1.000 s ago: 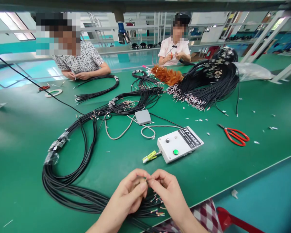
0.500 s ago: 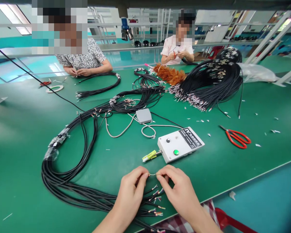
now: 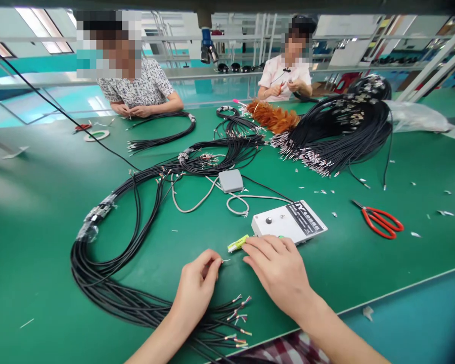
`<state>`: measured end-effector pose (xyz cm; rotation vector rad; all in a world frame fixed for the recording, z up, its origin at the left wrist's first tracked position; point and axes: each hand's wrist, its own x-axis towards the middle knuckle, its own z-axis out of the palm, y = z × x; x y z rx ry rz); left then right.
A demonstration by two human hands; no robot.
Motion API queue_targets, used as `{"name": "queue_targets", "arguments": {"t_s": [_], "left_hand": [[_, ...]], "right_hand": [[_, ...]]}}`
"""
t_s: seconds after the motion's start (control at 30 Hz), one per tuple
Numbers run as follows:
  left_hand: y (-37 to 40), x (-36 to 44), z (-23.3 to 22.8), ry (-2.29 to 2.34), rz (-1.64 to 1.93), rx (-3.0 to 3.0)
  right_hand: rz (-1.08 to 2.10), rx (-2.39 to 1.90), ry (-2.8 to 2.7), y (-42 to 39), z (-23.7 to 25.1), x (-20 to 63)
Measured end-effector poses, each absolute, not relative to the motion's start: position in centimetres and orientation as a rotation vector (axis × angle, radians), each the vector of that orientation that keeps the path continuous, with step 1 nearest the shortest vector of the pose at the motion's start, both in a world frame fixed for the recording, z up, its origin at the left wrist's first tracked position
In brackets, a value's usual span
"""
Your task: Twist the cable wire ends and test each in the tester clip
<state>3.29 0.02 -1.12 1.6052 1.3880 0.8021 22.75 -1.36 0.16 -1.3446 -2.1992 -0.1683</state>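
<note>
The left hand (image 3: 195, 283) pinches one thin wire (image 3: 226, 260) between thumb and fingertips, its bare end pointing toward the right side of the bench (image 3: 53, 222). One yellow-green clip (image 3: 237, 244) lies just beyond that tip, a little farther from the near edge of the bench and slightly right. The clip's long axis slants, its mouth toward the left edge and its rear rising toward the one white JY-labelled box (image 3: 288, 222). Wire and clip are close but apart. The right hand (image 3: 278, 270) is nearer to the clip: its fingers reach over the clip's rear end and the front of the box, with the thumb parted from them. It shows nothing in its grasp; whether it presses the clip I cannot tell.

A long black cable bundle (image 3: 117, 293) curves along the left side of the bench, its coloured cores fanned under and beside the left hand, too crowded to count. Toward the right edge lies one pair of red-handled scissors (image 3: 381, 221). Farther back are one small grey box (image 3: 230, 181), one orange feather duster (image 3: 275, 117), one tape roll (image 3: 87, 136) and one big cable heap (image 3: 345, 131). Two co-workers sit across the far edge.
</note>
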Motion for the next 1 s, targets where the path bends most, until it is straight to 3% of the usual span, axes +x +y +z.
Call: {"name": "queue_targets", "arguments": {"t_s": [0.23, 1.0], "left_hand": [[1.2, 3.6, -0.4, 1.361, 0.833, 1.421], [2.3, 4.7, -1.4, 1.41, 0.764, 1.638]], "right_hand": [[-0.287, -1.422, -2.402, 1.5, -0.5, 22.3], [-0.13, -1.388, -2.377, 1.4, 1.8, 23.5]]}}
